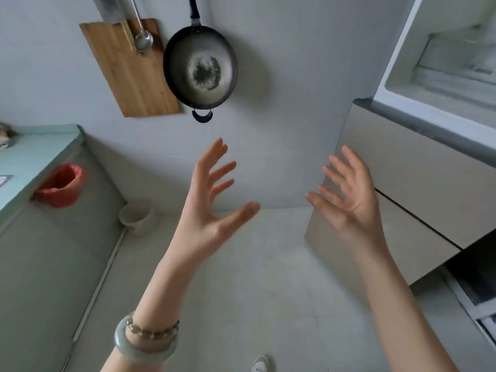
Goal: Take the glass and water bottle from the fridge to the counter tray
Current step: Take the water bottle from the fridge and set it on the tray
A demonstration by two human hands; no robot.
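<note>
My left hand (212, 205) and my right hand (346, 194) are both raised in front of me, palms facing each other, fingers spread, holding nothing. The fridge (397, 167) stands at the right, beige, with its upper compartment (442, 65) open and pale shelves showing inside. A lower drawer at the far right edge also looks pulled out. No glass, water bottle or tray is in sight. The green counter (40, 154) runs along the left edge.
A wooden cutting board (134, 73), a ladle (142, 36) and a black pan (200, 68) hang on the grey wall ahead. A red bag (61, 186) hangs at the counter's end. A pale bucket (137, 216) sits on the floor in the corner.
</note>
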